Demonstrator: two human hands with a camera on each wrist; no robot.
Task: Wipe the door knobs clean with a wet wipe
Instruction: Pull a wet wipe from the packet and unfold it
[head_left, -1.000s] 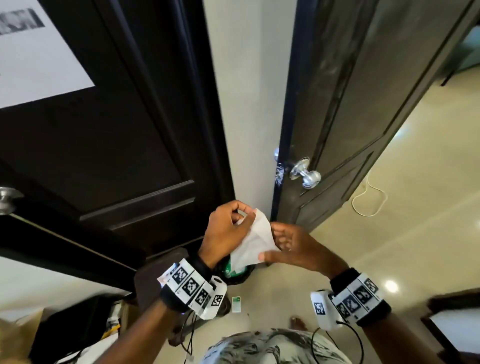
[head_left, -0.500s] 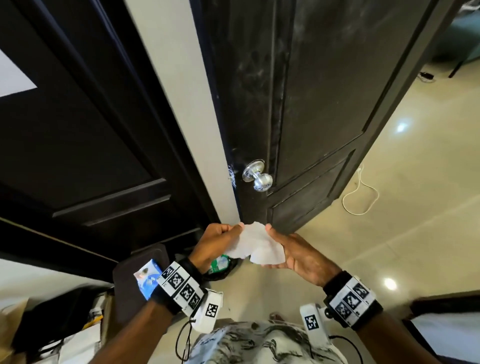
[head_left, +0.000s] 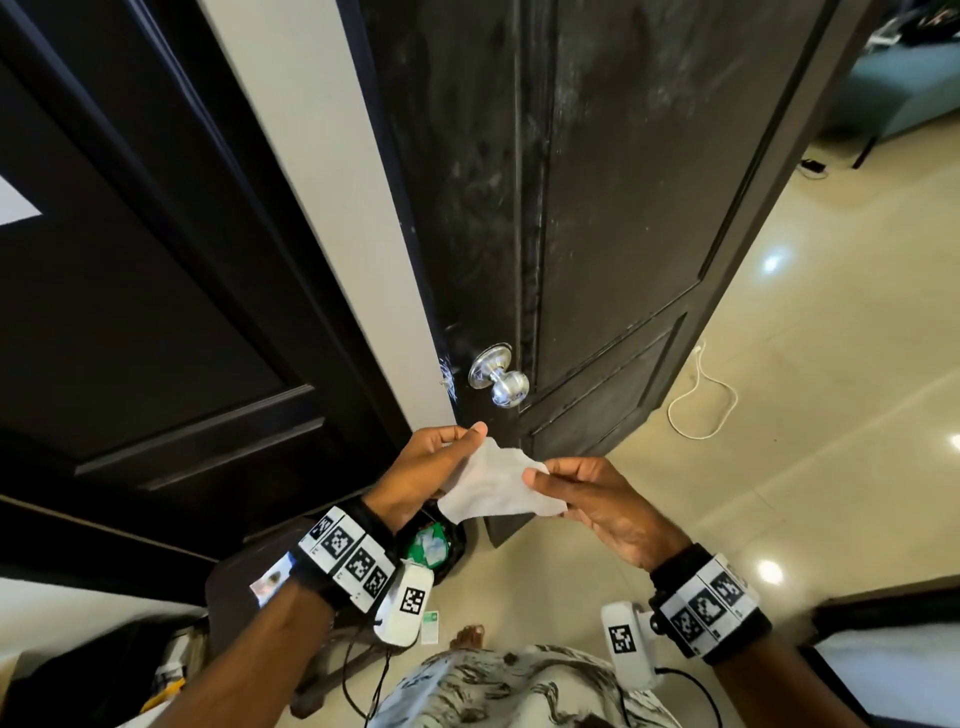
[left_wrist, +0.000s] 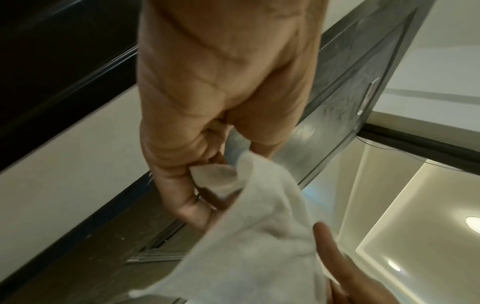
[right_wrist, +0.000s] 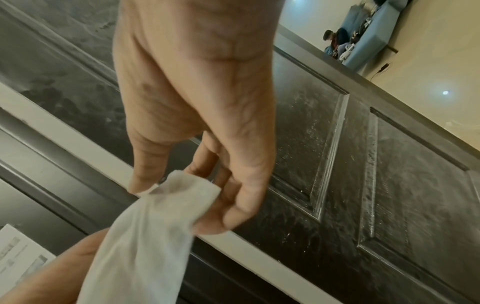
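A white wet wipe (head_left: 496, 486) is stretched between both my hands, below the knob. My left hand (head_left: 434, 467) pinches its upper left corner between thumb and fingers; the same wipe (left_wrist: 259, 236) fills the lower left wrist view. My right hand (head_left: 587, 493) pinches the right edge, and the wipe (right_wrist: 155, 226) hangs from its fingertips in the right wrist view. A round silver door knob (head_left: 500, 375) juts from the open dark door (head_left: 597, 208), just above and between my hands. Neither hand touches the knob.
A second dark door (head_left: 130, 286) stands at left, with a strip of pale wall (head_left: 311, 156) between the doors. A white cable (head_left: 701, 405) loops on the tiled floor at right. A dark bin (head_left: 441, 545) with a green packet sits below my hands.
The view has swung toward the open door, so the knob now sits centred above my hands. The wipe has been pulled out flatter between both hands.
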